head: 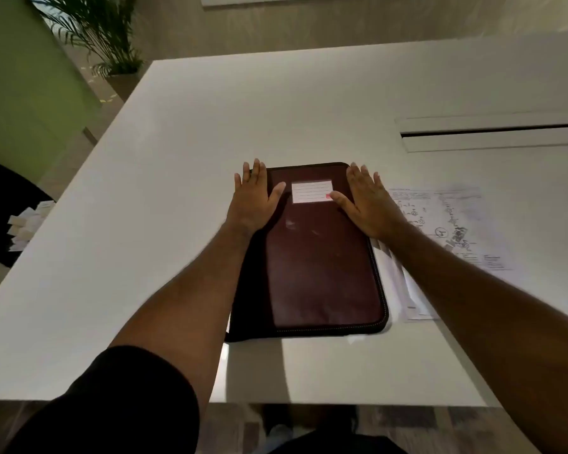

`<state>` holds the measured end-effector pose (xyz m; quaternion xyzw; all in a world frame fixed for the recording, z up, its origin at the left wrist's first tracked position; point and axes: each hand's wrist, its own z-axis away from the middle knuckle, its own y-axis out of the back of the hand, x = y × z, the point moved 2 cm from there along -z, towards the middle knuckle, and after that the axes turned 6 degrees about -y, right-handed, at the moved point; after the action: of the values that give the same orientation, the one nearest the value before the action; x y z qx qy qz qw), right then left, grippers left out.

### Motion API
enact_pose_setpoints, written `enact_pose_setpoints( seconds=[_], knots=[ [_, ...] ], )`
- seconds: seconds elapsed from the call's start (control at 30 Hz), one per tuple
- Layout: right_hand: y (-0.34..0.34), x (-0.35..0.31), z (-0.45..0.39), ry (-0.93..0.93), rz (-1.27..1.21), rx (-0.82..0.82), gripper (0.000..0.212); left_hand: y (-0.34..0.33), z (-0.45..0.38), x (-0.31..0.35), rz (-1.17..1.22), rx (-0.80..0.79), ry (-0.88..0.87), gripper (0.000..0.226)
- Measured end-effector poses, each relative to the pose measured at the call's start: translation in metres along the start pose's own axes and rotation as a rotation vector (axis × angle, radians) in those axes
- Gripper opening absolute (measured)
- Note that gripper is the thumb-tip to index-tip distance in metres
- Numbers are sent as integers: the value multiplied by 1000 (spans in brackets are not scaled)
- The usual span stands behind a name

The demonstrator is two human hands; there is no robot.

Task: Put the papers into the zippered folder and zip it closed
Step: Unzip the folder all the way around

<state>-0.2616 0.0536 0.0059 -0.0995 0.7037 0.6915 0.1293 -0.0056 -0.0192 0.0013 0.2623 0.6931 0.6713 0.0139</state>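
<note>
Two flat hands, our left hand (254, 199) and right hand (368, 204), fingers spread wide, rest on the zippered folder (322, 257) lying closed on the table (177, 158). The papers (446, 224) lie beside it, not yet inserted; filling and zipping remain.

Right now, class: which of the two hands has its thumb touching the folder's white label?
The right hand: its thumb tip meets the white label; the left hand's thumb stops short.

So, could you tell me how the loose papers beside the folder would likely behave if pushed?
The papers look thin and floppy, so they would probably buckle rather than slide together. They lie fanned unevenly on the smooth table, so they may scatter further.
</note>
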Motion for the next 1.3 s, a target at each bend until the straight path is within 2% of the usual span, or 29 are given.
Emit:
enact_pose_setpoints(
  seconds=[0.27, 0.4, 0.63, 0.73, 0.97, 1.17, 1.3],
  knots=[
    [-6, 1, 1, -17, -33, -15, 88, -7, 3, -4, -38, -54, 30, 82],
    [-2, 0, -5, -7, -61, -21, 97, -14, 10, -6, -13, -40, 12, 84],
    [0, -11, -32, 82, -64, 10, 90, -17, 14, -9, 12, 7, -2, 89],
    [3, -25, -46, 152, -78, 38, 82, -17, 15, -9, 35, 34, -2, 88],
    [4, -72, -88, 309, -140, 31, 45, -21, 15, -12, 96, 125, 5, 79],
    [-4, -106, -122, 384, -114, -78, 38, -25, 14, -17, 150, 119, 123, 93],
    [-12, -125, -139, 462, -42, -151, 34, -27, 13, -18, 136, 91, 135, 95]
  ],
)
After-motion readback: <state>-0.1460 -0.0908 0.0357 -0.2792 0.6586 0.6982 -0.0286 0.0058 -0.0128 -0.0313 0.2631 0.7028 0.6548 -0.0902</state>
